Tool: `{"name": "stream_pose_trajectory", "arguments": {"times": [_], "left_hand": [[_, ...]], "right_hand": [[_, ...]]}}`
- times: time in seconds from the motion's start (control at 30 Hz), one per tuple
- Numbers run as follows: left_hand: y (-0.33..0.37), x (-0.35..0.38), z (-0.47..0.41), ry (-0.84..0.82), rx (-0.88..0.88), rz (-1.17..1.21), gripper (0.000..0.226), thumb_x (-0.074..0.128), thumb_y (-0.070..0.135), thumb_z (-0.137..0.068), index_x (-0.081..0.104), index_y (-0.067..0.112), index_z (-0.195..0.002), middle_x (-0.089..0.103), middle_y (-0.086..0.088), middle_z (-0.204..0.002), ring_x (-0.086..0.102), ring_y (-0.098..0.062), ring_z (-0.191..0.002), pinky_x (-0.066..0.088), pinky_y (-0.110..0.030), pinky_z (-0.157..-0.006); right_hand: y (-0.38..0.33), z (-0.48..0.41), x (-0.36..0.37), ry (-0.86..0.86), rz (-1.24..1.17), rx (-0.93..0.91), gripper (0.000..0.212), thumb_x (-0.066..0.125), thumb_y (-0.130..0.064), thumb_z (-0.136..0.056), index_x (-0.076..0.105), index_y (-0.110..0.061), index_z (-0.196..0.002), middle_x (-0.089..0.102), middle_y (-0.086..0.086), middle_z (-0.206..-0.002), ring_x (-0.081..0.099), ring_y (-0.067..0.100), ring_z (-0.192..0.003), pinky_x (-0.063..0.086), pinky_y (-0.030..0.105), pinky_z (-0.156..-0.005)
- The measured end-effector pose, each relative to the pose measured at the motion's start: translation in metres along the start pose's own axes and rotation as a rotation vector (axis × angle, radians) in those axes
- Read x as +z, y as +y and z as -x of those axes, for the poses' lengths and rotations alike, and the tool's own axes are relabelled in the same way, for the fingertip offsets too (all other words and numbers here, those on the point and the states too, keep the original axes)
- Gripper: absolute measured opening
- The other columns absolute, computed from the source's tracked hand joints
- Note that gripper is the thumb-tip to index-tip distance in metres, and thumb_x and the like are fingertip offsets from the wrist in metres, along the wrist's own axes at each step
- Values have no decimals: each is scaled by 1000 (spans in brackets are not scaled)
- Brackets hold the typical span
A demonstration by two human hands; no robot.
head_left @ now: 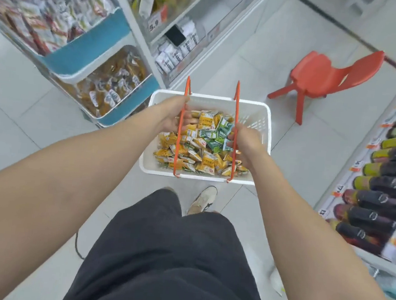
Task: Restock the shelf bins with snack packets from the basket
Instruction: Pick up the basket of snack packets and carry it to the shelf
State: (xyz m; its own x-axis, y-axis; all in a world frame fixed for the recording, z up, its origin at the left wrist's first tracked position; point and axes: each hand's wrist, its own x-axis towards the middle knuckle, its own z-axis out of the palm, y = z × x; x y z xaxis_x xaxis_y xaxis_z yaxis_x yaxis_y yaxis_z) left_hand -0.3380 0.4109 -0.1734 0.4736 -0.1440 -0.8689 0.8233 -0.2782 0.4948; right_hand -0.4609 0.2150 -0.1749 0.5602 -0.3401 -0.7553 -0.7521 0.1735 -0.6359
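Dark trousers (170, 256) fill the lower centre of the view, with both bare forearms extending forward on either side. One light shoe (203, 200) stands on the tiled floor (49, 123) just ahead of the trousers.

Beyond the shoe is the white basket (265, 122). Whether it rests on the floor cannot be told. It contains a heap of snack packets (204, 150), mostly yellow with several green ones near the right side. Both orange handles stand raised.

The left hand (171, 115) grips the left handle (187, 86), thumb on one side and fingers on the other. The right hand (247, 142) sits at the right handle (237, 93) with fingertips over the green packets; whether it clamps on the handle or the packets cannot be told.

To the left, past the basket, stand two blue-fronted shelf bins: the lower bin (134, 100) holds yellow packets, the upper bin (88, 47) mixed packets. A red chair (320, 77) stands farther right. Dark bottles (387, 187) line the right-hand shelf.
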Motion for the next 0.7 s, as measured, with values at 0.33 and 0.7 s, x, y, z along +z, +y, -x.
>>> {"name": "stream_pose_trajectory", "arguments": {"times": [0.33,0.7], "left_hand": [[165,94,-120,-30,23,78,15,52,31,-98,52,18,-105,55,-3,-83,64,-25,-85,57,-39,-71],[312,173,-248,53,-50,181,14,52,10,-94,51,13,-107,44,-5,-86,56,-27,-89,55,-41,-84]], "right_hand": [[-182,-174,-89,6,172,-123,25,42,-24,-101,61,-11,-110,57,6,-86,51,17,-67,37,28,-58],[-333,-355,-147,-80,361,-146,16,44,-20,-102,52,-10,-92,51,2,-80,49,17,-76,35,29,-59]]}}
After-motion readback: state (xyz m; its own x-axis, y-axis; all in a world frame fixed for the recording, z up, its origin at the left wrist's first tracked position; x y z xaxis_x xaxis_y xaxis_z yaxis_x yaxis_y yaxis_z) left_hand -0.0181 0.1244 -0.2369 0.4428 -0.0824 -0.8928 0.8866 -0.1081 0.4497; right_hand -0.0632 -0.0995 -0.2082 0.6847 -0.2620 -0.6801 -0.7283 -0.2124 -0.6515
